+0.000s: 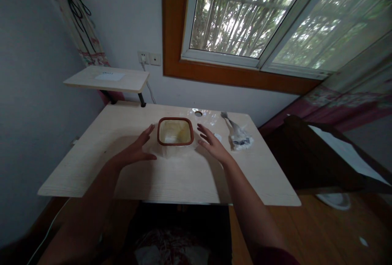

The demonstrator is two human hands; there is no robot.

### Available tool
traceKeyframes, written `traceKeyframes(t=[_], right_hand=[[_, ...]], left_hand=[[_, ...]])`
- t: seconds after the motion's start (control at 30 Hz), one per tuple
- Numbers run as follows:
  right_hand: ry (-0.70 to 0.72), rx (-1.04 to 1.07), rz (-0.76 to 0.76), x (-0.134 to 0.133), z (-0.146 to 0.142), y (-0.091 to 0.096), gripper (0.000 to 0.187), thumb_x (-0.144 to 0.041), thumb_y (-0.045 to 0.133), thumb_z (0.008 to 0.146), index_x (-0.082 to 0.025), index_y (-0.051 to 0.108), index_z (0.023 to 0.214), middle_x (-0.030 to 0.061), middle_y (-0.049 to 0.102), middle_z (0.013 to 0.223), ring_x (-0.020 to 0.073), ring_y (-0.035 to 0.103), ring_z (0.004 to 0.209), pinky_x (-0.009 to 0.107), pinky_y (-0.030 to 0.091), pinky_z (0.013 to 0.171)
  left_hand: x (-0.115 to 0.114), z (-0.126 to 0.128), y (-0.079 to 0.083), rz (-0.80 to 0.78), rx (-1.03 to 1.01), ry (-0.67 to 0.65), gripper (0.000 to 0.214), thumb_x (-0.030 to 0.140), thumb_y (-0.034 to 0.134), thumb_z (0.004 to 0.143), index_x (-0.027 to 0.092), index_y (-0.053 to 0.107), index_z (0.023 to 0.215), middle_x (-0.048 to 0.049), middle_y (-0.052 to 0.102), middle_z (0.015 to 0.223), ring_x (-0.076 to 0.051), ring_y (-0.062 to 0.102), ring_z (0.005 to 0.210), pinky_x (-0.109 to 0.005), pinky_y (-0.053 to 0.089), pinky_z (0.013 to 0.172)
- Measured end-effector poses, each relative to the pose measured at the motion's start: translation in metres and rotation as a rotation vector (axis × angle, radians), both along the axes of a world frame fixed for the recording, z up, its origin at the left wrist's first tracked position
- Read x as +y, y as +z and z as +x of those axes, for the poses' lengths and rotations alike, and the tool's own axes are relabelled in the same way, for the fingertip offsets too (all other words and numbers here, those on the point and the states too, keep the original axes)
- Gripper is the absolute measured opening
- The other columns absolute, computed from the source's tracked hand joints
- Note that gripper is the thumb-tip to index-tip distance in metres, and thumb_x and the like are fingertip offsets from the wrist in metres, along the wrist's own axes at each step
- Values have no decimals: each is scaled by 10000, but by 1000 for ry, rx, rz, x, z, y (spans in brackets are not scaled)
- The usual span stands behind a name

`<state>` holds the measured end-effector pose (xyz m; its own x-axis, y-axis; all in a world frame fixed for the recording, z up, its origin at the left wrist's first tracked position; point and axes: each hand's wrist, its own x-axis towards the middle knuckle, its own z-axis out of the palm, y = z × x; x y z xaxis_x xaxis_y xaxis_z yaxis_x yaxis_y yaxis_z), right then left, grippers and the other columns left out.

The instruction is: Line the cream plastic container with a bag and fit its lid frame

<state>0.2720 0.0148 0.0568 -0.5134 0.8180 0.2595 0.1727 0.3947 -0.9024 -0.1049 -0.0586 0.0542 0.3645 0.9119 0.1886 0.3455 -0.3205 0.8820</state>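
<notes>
A square clear container with a brown rim [175, 132] stands on the pale wooden desk [171, 175]. My left hand [138, 149] hovers just left of it, fingers stretched out and holding nothing. My right hand [212, 143] hovers just right of it, fingers spread and holding nothing. Neither hand touches the container. To the right of my right hand lies a crumpled plastic bag [239, 136] with something dark inside.
A small raised shelf [107, 79] stands at the desk's back left, below a wall socket [148, 58]. A window fills the wall behind. A dark wooden piece of furniture [321, 163] stands to the right. A round cable hole [198, 113] is behind the container.
</notes>
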Motion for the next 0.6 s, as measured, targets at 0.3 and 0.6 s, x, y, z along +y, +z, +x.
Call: traceKeyframes(t=[0.3,0.6], right_hand=[[100,159,1,-2,-56,13,1387,-722,864,587,-301,61,1636,106,90,1686,312,136,1545,518,128,1265],[68,86,116,-12,-64,10,1409,-589,913,618,-277,-14,1632,145,158,1663,331,199,1528,524,186,1255]], left_hand=[[29,45,7,-8,-244,27,1398,469,910,623,327,-64,1616,-145,94,1700,-378,144,1552,-601,131,1250],[24,56,7,167,-139,60,1164,429,898,638,234,243,1580,-187,362,1572,-388,342,1466,-607,289,1206]])
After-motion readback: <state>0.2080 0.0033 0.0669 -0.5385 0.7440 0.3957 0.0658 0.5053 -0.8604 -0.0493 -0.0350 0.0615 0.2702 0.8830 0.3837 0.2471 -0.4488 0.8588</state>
